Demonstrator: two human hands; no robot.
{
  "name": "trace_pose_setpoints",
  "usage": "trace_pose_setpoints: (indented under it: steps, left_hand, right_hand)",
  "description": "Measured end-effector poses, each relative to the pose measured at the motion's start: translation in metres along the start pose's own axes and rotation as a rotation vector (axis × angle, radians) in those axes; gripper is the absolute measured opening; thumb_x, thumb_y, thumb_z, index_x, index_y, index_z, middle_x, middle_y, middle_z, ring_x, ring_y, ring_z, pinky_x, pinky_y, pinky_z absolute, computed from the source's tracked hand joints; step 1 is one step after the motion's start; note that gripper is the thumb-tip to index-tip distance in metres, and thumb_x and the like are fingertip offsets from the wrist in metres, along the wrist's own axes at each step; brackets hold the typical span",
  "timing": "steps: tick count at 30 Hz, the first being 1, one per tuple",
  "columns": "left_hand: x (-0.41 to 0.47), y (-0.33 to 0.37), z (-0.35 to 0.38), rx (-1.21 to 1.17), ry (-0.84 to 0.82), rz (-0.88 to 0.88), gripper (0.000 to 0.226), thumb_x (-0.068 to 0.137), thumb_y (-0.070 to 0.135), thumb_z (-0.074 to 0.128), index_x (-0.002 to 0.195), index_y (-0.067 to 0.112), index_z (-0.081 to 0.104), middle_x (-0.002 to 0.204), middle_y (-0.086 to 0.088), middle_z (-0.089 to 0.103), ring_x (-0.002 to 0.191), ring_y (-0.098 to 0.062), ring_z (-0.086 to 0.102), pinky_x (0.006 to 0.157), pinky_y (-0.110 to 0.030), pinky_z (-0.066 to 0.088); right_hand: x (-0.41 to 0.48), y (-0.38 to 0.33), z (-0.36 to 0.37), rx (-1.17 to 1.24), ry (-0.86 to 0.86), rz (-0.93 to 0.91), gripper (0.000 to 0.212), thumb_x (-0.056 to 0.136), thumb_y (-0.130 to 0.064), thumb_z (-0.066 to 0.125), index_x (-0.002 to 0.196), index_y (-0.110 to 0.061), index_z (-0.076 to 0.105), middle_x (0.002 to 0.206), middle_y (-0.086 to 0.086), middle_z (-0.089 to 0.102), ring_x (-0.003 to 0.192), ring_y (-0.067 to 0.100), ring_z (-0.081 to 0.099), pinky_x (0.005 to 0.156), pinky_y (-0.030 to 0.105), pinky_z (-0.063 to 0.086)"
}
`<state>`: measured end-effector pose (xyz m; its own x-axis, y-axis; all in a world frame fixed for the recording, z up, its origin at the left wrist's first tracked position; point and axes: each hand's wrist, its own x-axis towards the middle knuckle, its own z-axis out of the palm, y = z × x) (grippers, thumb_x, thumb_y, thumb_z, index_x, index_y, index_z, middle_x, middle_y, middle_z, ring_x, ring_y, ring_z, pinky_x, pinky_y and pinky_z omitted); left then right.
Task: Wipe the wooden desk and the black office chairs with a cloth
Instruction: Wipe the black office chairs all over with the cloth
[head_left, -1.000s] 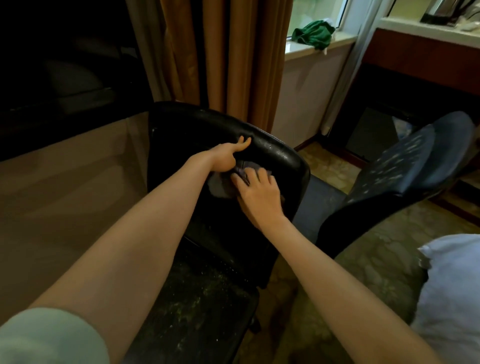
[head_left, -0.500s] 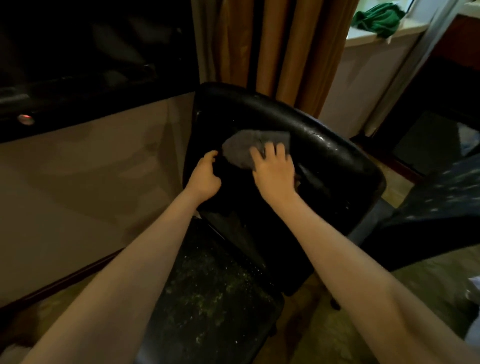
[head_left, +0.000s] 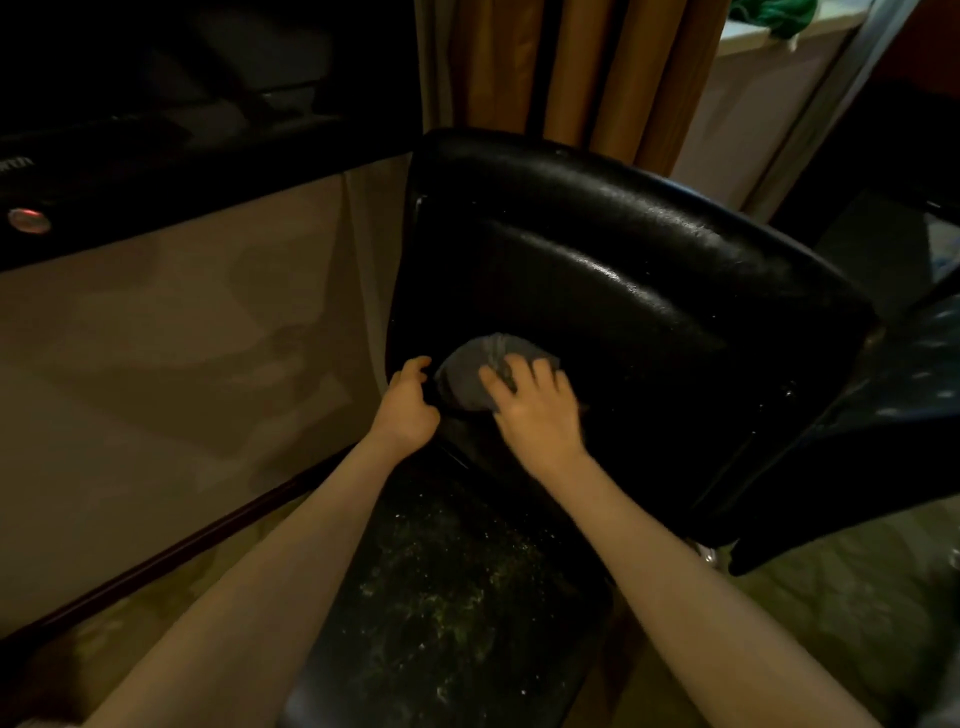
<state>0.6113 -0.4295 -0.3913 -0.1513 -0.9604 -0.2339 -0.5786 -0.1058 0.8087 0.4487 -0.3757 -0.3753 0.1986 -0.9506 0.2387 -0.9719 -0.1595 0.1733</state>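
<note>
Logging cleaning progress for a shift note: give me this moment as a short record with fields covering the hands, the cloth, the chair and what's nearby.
left hand: grips the left edge of the backrest, low down
right hand: presses the grey cloth against the lower backrest
cloth state: bunched under the fingers
backrest look: black, glossy
seat: speckled with pale dust, looks unwiped
nearby: second chair at right, brown curtain behind, green cloth on the sill

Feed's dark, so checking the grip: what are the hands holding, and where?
Left hand grips the backrest at its left edge, low down. Right hand presses the cloth onto it, covering the near half.
</note>
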Motion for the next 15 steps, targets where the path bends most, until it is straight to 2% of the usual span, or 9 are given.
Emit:
trace_pose_setpoints:
  steps: [2, 4, 6, 8, 9, 10, 12, 14, 15]
  left_hand:
    - [-0.004, -0.007, 0.002, 0.034, -0.058, 0.023, 0.066, 0.088, -0.008, 0.049, 0.145, 0.013, 0.024, 0.143, -0.014, 0.032, 0.13, -0.028, 0.038, 0.098, -0.031, 0.04]
    - [-0.007, -0.016, 0.004, 0.077, -0.107, 0.055, 0.062, 0.089, -0.008, 0.045, 0.144, 0.01, 0.025, 0.142, -0.015, 0.033, 0.13, -0.027, 0.038, 0.097, -0.029, 0.038]
    - [-0.011, -0.019, 0.007, 0.109, -0.131, 0.083, 0.061, 0.088, -0.008, 0.046, 0.143, 0.01, 0.027, 0.141, -0.016, 0.034, 0.128, -0.027, 0.039, 0.094, -0.029, 0.04]
    - [-0.017, -0.011, 0.011, 0.105, -0.154, 0.135, 0.064, 0.086, -0.009, 0.048, 0.143, 0.012, 0.028, 0.141, -0.015, 0.035, 0.129, -0.025, 0.038, 0.096, -0.028, 0.039]
    - [-0.021, -0.003, 0.012, 0.101, -0.15, 0.193, 0.066, 0.085, -0.009, 0.05, 0.143, 0.013, 0.029, 0.141, -0.014, 0.035, 0.131, -0.025, 0.037, 0.1, -0.027, 0.036]
    - [-0.025, 0.008, 0.012, 0.107, -0.134, 0.284, 0.068, 0.083, -0.009, 0.052, 0.143, 0.012, 0.03, 0.141, -0.014, 0.035, 0.132, -0.024, 0.036, 0.103, -0.025, 0.032]
    - [-0.037, 0.038, 0.012, 0.121, -0.095, 0.52, 0.074, 0.076, -0.009, 0.057, 0.143, 0.009, 0.031, 0.139, -0.016, 0.037, 0.131, -0.026, 0.036, 0.106, -0.024, 0.027]
    - [-0.048, 0.07, 0.013, 0.119, -0.078, 0.725, 0.084, 0.07, -0.006, 0.06, 0.145, 0.007, 0.026, 0.142, -0.017, 0.033, 0.133, -0.029, 0.033, 0.109, -0.029, 0.026]
    - [-0.049, 0.086, 0.016, 0.138, -0.064, 0.785, 0.088, 0.07, -0.003, 0.062, 0.147, 0.007, 0.021, 0.146, -0.016, 0.028, 0.135, -0.03, 0.03, 0.111, -0.032, 0.027]
  right_hand:
    - [-0.003, 0.001, 0.003, -0.056, -0.154, 0.017, 0.058, 0.069, -0.019, 0.077, 0.124, -0.017, 0.06, 0.115, 0.015, 0.057, 0.1, 0.034, 0.056, 0.076, 0.041, 0.05]
    - [-0.019, -0.008, 0.017, -0.113, -0.365, -0.05, 0.056, 0.088, -0.015, 0.057, 0.141, -0.015, 0.039, 0.14, 0.015, 0.036, 0.127, 0.037, 0.034, 0.097, 0.045, 0.038]
    - [-0.037, -0.018, 0.018, -0.062, -0.417, -0.078, 0.051, 0.091, -0.018, 0.053, 0.14, -0.016, 0.041, 0.142, 0.012, 0.036, 0.131, 0.033, 0.03, 0.102, 0.042, 0.034]
    - [-0.049, -0.019, 0.0, -0.029, -0.24, -0.096, 0.051, 0.075, -0.026, 0.071, 0.124, -0.02, 0.06, 0.122, 0.01, 0.056, 0.114, 0.029, 0.05, 0.086, 0.037, 0.047]
    - [-0.05, -0.013, -0.011, 0.003, -0.107, -0.074, 0.053, 0.061, -0.028, 0.081, 0.111, -0.022, 0.069, 0.107, 0.008, 0.064, 0.099, 0.027, 0.056, 0.073, 0.033, 0.051]
    - [-0.05, -0.004, -0.021, 0.031, 0.061, -0.053, 0.053, 0.051, -0.028, 0.083, 0.102, -0.021, 0.072, 0.096, 0.007, 0.066, 0.089, 0.026, 0.053, 0.064, 0.03, 0.05]
    - [-0.047, 0.019, -0.048, 0.014, 0.358, -0.016, 0.045, 0.059, -0.028, 0.072, 0.103, -0.019, 0.071, 0.096, 0.01, 0.066, 0.087, 0.026, 0.041, 0.063, 0.031, 0.045]
    - [-0.042, 0.042, -0.078, -0.095, 0.522, 0.045, 0.043, 0.07, -0.028, 0.053, 0.109, -0.018, 0.068, 0.105, 0.013, 0.065, 0.09, 0.028, 0.038, 0.068, 0.036, 0.034]
    - [-0.041, 0.056, -0.086, -0.148, 0.574, 0.093, 0.043, 0.073, -0.026, 0.051, 0.112, -0.018, 0.067, 0.109, 0.014, 0.064, 0.092, 0.03, 0.038, 0.07, 0.038, 0.03]
